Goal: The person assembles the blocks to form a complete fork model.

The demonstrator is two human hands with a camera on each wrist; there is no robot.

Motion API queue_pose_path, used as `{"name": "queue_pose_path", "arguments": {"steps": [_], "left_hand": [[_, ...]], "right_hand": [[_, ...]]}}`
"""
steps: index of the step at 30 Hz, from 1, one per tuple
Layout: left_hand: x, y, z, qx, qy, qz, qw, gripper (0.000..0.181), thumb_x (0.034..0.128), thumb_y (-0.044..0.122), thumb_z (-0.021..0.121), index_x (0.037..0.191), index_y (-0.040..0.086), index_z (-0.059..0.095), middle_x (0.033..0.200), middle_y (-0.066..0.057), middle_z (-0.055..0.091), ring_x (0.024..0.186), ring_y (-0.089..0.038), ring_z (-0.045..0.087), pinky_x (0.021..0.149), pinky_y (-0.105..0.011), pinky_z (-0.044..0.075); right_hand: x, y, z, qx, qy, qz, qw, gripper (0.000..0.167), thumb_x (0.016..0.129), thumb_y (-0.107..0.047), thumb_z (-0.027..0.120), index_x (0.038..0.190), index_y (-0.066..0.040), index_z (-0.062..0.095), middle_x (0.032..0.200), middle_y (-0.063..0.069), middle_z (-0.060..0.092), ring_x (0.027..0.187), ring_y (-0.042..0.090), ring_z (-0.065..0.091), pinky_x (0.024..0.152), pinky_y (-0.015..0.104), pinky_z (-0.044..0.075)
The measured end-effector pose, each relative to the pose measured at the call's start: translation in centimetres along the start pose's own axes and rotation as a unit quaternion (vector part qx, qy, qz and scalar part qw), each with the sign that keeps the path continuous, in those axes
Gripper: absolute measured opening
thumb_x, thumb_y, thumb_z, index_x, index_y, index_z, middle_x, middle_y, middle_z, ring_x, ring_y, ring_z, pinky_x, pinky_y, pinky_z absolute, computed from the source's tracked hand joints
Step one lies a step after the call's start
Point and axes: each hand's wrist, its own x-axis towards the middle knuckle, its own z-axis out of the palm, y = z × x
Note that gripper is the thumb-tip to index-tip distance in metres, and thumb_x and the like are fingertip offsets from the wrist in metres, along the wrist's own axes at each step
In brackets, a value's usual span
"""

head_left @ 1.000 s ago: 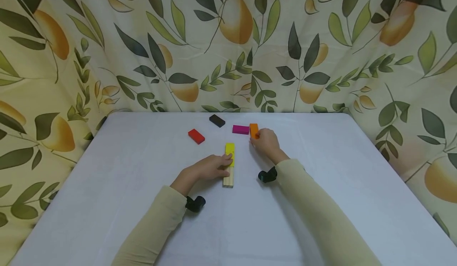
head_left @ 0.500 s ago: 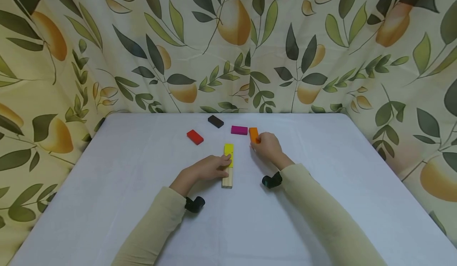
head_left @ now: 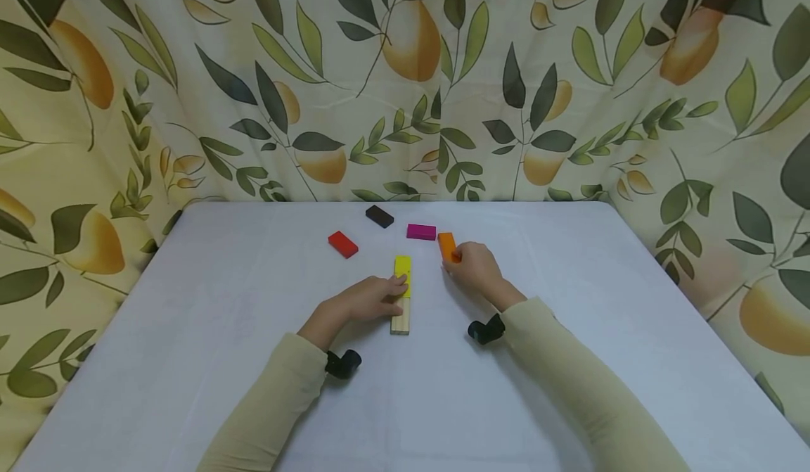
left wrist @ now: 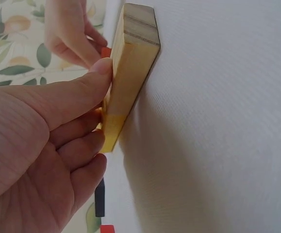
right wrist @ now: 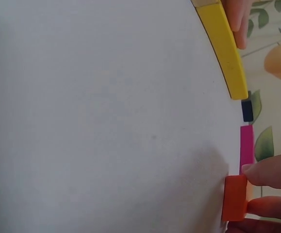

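The yellow block (head_left: 402,266) and the plain wooden block (head_left: 400,323) lie end to end in a line on the table. My left hand (head_left: 367,297) rests on both; in the left wrist view the thumb touches the plain wooden block (left wrist: 125,73) and the fingers lie by the yellow block (left wrist: 112,131). To the right, my right hand (head_left: 474,264) pinches an orange block (head_left: 446,245) near its close end. In the right wrist view thumb and fingers hold that orange block (right wrist: 235,199) at the table surface, partly hidden behind it.
Behind the hands lie a magenta block (head_left: 421,232), a black block (head_left: 380,217) and a red block (head_left: 343,244), apart from each other. A white cloth covers the table (head_left: 158,359). A patterned curtain (head_left: 253,106) stands along its back and sides.
My right hand has drawn the orange block nearer, away from beside the magenta block. The left hand stays on the yellow and plain wooden blocks.
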Motion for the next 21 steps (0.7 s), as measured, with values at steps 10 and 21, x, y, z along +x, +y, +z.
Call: {"name": "queue_pose_path", "arguments": {"steps": [10, 21], "left_hand": [[0.0, -0.1, 0.1, 0.001, 0.001, 0.005, 1.0000, 0.054, 0.0889, 0.023, 0.062, 0.137, 0.008, 0.042, 0.146, 0.002, 0.031, 0.135, -0.015, 0.022, 0.106, -0.031, 0.025], [-0.1, -0.2, 0.0, -0.009, 0.003, 0.009, 0.9999, 0.053, 0.0890, 0.021, 0.061, 0.137, 0.008, 0.042, 0.145, 0.002, 0.031, 0.134, -0.014, 0.023, 0.106, -0.030, 0.024]], "right_hand": [[-1.0, 0.0, 0.2, -0.019, 0.007, -0.025, 0.9995, 0.026, 0.084, -0.022, 0.067, 0.093, 0.002, 0.066, 0.075, 0.010, 0.053, 0.072, 0.024, 0.046, 0.062, 0.030, 0.038], [-1.8, -0.3, 0.2, -0.028, -0.004, -0.020, 0.9994, 0.028, 0.083, -0.022, 0.069, 0.099, 0.002, 0.067, 0.080, 0.010, 0.057, 0.074, 0.024, 0.048, 0.069, 0.031, 0.044]]}}
